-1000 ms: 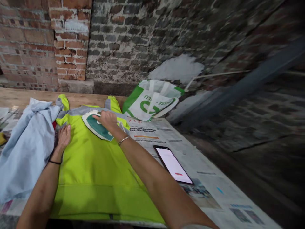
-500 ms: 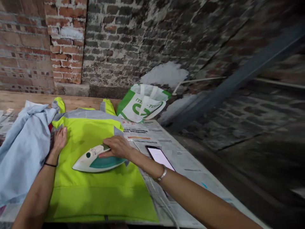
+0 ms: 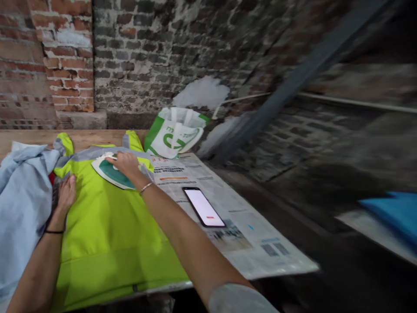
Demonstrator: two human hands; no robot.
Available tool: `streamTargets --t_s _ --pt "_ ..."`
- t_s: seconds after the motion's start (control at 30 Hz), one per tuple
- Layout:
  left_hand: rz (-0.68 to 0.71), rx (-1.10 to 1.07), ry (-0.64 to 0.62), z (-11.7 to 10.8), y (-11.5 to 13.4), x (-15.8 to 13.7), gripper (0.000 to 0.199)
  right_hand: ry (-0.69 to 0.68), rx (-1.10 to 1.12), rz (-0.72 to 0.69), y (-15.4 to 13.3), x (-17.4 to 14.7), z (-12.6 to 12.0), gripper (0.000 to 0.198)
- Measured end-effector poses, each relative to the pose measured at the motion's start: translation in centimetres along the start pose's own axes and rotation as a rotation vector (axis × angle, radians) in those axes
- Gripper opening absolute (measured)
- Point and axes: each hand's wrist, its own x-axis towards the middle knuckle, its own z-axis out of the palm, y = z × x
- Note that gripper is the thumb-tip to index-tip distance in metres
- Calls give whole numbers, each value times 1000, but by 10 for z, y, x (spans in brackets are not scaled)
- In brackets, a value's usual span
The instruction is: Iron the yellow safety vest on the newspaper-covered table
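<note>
A yellow-green garment with grey bands [image 3: 107,230] lies spread flat over the table. My right hand [image 3: 126,164] is closed round the handle of a white and teal iron [image 3: 112,172], which rests on the upper part of the garment near the grey band. Along the garment's left edge lies my left hand [image 3: 67,191], flat with fingers stretched out, touching the fabric. Just left of it a pale blue cloth [image 3: 24,208] is heaped in folds. The iron's soleplate is hidden, and my right forearm covers part of the garment.
Newspaper [image 3: 234,217] covers the table's right side, with a phone [image 3: 204,206], screen lit, on it. A white and green bag [image 3: 174,132] stands at the back before the brick wall [image 3: 137,56]. A blue item [image 3: 394,217] lies off to the right.
The iron, in my right hand, has moved up the garment from its middle to near the grey band. My left hand stays at the left edge. The view has shifted to the right.
</note>
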Motion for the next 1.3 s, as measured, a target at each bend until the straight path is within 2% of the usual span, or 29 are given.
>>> streamTargets --t_s 0.13,0.33,0.43,0.57,0.8,0.93,1.1,1.2,1.3 --pt "-6 -57 -24 -6 7 7 66 -2 55 25 -4 -19 -8 69" --pt "-37 -88 -37 -7 12 11 61 -62 98 -105 3 -93 -26 79" --pt "-59 -84 -21 -7 14 10 59 -93 93 -159 5 -115 -33 80" --pt "-64 -80 -9 -8 15 10 55 -108 75 -166 6 -101 -33 81" --pt "-44 -85 1 -9 14 10 53 -30 88 -79 0 -11 -9 78" --pt "-40 -100 -17 -7 11 9 56 11 68 -96 -1 16 -1 78" --pt "-35 -121 -26 -5 8 6 60 -11 23 -167 5 -2 -15 83" --pt "-42 -127 -25 -3 7 6 62 -103 33 -285 12 -36 -27 78" --pt "-43 -124 -21 0 5 4 52 -150 29 -418 23 -78 -34 71"
